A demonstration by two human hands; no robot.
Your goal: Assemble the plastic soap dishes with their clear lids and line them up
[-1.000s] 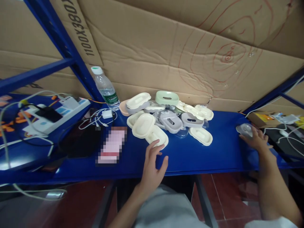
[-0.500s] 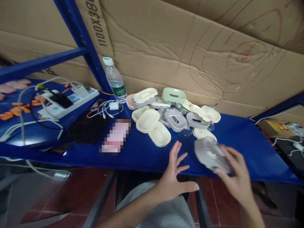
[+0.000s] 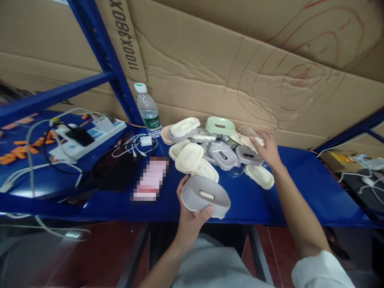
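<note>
A grey soap dish (image 3: pixel 195 193) with a slot in its floor is held in my left hand (image 3: pixel 192 220), just above the table's front edge. The thumb lies on its near side and the fingers wrap round the left side. My right hand (image 3: pixel 267 150) reaches over the back right of the pile, fingers closed on a clear plastic cover (image 3: pixel 247 131); part of that cover is hidden. Below the hand lie a dark-slotted grey dish (image 3: pixel 252 157) and a cream tray (image 3: pixel 260 177). A green soap dish (image 3: pixel 220 125) and another grey dish (image 3: pixel 223 154) sit in the pile.
Several cream trays (image 3: pixel 188 158) lie at the pile's left. A water bottle (image 3: pixel 150 114) stands behind, by the blue post. Left are a pixelated phone-like rectangle (image 3: pixel 151 178), white cables (image 3: pixel 135 144) and a power strip (image 3: pixel 90 134). Cardboard (image 3: pixel 195 60) walls the back.
The grey soap dish has gone from my right hand into my left, which closed round it. My right hand has moved up to the back of the pile, onto the clear cover.
</note>
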